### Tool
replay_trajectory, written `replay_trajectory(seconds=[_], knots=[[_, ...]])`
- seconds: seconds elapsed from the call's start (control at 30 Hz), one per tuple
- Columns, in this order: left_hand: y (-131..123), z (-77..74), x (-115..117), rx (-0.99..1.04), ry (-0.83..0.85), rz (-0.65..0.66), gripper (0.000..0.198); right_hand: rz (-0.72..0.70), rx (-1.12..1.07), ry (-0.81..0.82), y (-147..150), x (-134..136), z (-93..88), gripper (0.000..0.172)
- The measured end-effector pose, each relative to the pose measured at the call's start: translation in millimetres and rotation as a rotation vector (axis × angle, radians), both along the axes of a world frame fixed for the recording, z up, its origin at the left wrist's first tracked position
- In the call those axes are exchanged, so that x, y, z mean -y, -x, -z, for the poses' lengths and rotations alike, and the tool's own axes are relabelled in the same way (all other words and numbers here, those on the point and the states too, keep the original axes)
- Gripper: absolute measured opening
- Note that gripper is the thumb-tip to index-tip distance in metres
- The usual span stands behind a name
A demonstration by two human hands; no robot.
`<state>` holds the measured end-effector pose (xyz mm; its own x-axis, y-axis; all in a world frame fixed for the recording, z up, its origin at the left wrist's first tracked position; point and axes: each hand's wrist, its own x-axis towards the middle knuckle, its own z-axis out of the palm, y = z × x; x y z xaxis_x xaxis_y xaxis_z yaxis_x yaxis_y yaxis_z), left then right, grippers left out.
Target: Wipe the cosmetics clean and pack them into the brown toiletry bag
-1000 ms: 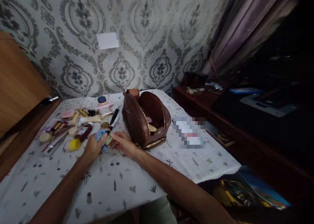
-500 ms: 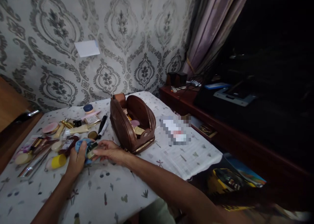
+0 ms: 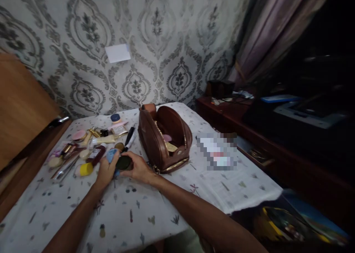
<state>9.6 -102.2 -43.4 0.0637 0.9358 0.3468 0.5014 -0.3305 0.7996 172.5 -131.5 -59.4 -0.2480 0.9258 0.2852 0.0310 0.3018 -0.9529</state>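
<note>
Both hands are meeting mid-desk [image 3: 155, 208], well inside its edges: the left hand [image 3: 104, 170] is gripping a blue cloth [image 3: 111, 155], the right hand [image 3: 138, 168] a dark round compact [image 3: 123, 162]. The brown pouch [image 3: 163, 138] is gaping open, holding small cosmetics.

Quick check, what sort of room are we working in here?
Probably a bedroom or living room at home: grey damask wallpaper, mauve curtain, and a cloth-covered table strewn with cosmetics beside an open brown leather pouch.

Wall: grey damask wallpaper [image 3: 155, 42], white paper note [image 3: 118, 53] stuck on.
Right: mauve curtain [image 3: 266, 27], dark wooden sideboard [image 3: 249, 134].
Left: wooden panel [image 3: 19, 101].
Light: dim.
</note>
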Motion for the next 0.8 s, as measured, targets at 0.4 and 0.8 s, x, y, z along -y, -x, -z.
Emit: replay_trajectory(seconds=[0.4, 0.8], knots=[[-4, -3.6, 4, -0.204, -0.041, 0.128, 0.035, 0.184, 0.270, -0.139, -4, -5, 10.4, 0.046], [-4, -2.4, 6, -0.337, -0.069, 0.121, 0.029, 0.216, 0.421, -0.157, -5, -10, 21.1, 0.054]])
